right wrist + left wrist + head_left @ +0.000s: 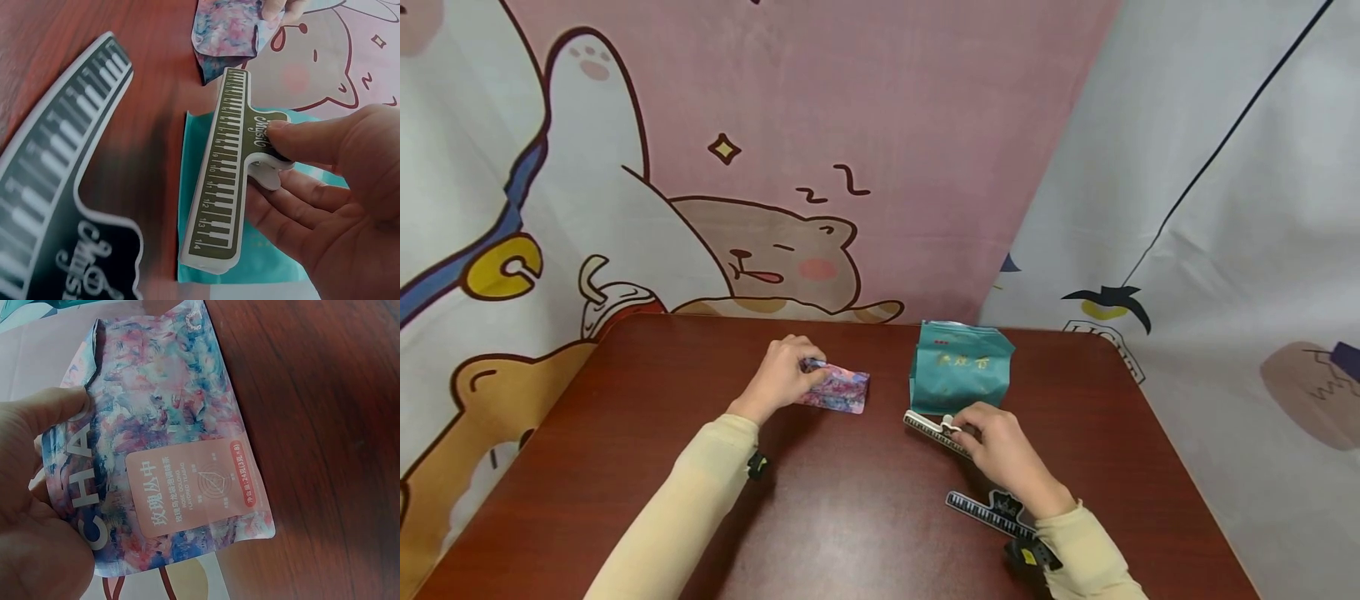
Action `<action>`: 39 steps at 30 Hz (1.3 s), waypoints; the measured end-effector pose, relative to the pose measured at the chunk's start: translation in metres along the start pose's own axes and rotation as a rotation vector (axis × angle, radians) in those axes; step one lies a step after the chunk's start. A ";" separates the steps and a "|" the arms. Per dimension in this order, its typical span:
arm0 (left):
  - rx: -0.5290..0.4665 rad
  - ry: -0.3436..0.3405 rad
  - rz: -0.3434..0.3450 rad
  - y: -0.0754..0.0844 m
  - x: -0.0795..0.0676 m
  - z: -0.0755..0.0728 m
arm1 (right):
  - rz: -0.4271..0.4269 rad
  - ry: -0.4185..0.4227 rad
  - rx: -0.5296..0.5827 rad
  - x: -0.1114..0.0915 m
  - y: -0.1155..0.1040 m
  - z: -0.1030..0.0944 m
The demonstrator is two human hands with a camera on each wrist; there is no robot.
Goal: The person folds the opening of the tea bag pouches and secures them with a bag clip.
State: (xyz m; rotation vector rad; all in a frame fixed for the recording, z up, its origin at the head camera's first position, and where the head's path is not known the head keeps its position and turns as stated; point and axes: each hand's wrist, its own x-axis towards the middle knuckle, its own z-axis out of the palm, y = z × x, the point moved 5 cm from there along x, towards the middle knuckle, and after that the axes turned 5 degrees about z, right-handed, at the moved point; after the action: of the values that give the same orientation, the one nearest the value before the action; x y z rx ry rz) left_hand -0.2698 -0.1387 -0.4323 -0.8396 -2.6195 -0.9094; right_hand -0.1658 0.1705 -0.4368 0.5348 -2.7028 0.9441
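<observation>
the left hand pinched the multicoloured pouch by one edge, thumb on its printed face, other fingers behind; the pouch extended past the thumb tip. the right hand gripped the piano-key clip by its handles, thumb and fingers drawn close, its long bar before the green pouch. a second clip lay on the table near the right wrist.

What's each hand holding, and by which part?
Left hand: multicoloured packet, by the edge with the "CHA" lettering. Right hand: piano-key clip near the teal bag, pinched by its "Music" tab.
</observation>
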 end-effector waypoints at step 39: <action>-0.002 -0.030 0.015 0.001 0.001 -0.001 | -0.019 0.196 0.022 0.029 -0.025 0.028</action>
State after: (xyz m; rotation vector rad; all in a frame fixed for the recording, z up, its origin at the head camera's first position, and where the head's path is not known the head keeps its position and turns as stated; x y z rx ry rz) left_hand -0.2698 -0.1380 -0.4307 -0.8785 -2.6351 -0.9019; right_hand -0.1845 0.1265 -0.4348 0.4456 -2.5116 0.9690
